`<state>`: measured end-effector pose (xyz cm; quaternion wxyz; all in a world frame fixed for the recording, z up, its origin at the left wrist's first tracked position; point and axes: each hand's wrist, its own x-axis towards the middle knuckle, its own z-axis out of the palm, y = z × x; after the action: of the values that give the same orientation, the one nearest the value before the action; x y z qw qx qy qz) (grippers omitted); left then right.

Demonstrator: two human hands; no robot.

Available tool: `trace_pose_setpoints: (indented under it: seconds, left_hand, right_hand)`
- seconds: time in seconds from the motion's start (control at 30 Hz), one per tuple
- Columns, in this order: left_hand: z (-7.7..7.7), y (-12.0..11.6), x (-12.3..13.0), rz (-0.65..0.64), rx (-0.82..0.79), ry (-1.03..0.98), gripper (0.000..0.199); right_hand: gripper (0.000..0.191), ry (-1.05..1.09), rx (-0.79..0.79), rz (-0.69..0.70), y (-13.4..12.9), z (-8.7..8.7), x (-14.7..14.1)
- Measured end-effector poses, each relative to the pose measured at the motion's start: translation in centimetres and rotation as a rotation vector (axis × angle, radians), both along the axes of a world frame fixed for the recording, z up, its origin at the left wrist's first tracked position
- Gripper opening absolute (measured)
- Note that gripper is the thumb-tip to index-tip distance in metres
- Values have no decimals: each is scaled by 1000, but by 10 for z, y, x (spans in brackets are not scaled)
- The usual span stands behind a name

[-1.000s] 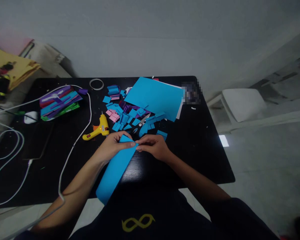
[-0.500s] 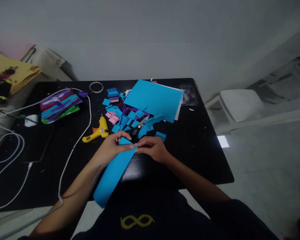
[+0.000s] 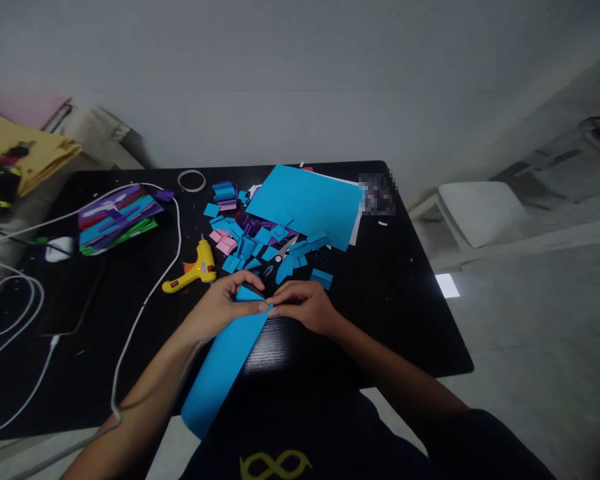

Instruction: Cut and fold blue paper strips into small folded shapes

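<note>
A long strip of blue paper (image 3: 225,367) slants from the middle of the table down past its front edge, its lower end curling. My left hand (image 3: 227,303) grips the strip near its upper end, thumb on top. At the strip's upper right corner, my right hand (image 3: 305,305) pinches the paper, its fingertips touching those of my left hand. Just beyond my hands lie scissors (image 3: 285,250) among blue paper pieces (image 3: 247,247). A yellow glue gun (image 3: 197,269) rests to the left of my left hand.
A large blue sheet (image 3: 310,207) lies at the back of the black table (image 3: 395,313). Pink paper pieces (image 3: 224,241) sit near the glue gun. At left are a stack of coloured paper strips (image 3: 120,217), a phone (image 3: 73,300) and a white cable (image 3: 145,303). A white stool (image 3: 483,210) stands right.
The view has shifted slightly, so my hands and the strip appear a little lower. Both hands keep hold of the strip's upper end; the fingers have moved only slightly.
</note>
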<state>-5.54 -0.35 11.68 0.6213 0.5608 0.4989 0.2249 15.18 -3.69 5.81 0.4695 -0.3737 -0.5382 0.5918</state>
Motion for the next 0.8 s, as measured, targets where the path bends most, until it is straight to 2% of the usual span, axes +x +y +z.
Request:
trace_pose_setpoints:
  seconds: [0.13, 0.27, 0.4, 0.8]
  left_hand:
    - [2, 0, 2, 34, 6, 15, 34]
    - [-2, 0, 0, 58, 7, 2, 35]
    - [-5, -1, -1, 52, -29, -28, 35]
    - [0, 0, 2, 30, -64, -21, 35]
  right_hand:
    - [23, -17, 20, 0, 1, 1, 1]
    - [20, -43, 64, 18, 1, 1, 3]
    - [18, -32, 56, 17, 1, 1, 3]
    - [16, -6, 37, 9, 0, 1, 3]
